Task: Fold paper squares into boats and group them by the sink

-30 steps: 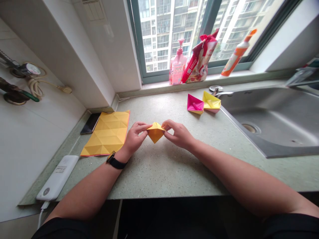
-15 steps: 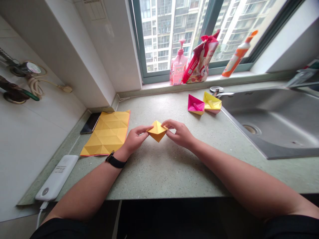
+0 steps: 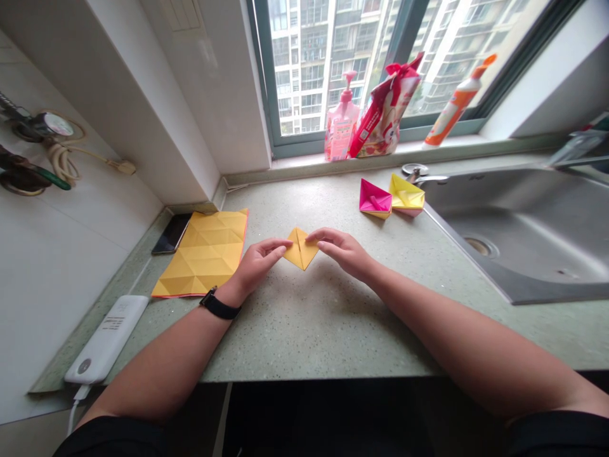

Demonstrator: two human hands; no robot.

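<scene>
Now, yellow origami (image 3: pixel 299 249) between fingers (image 3: pixel 276 242)

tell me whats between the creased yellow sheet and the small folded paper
In the head view, the left hand lies between the creased yellow sheet and the small folded paper, its fingers touching that paper.

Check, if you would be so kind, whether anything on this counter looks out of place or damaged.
The white power bank stands out most: it lies at an angle near the left edge of the counter, its cable dropping over the front. The folded yellow paper and creased yellow sheet look undamaged.
</scene>
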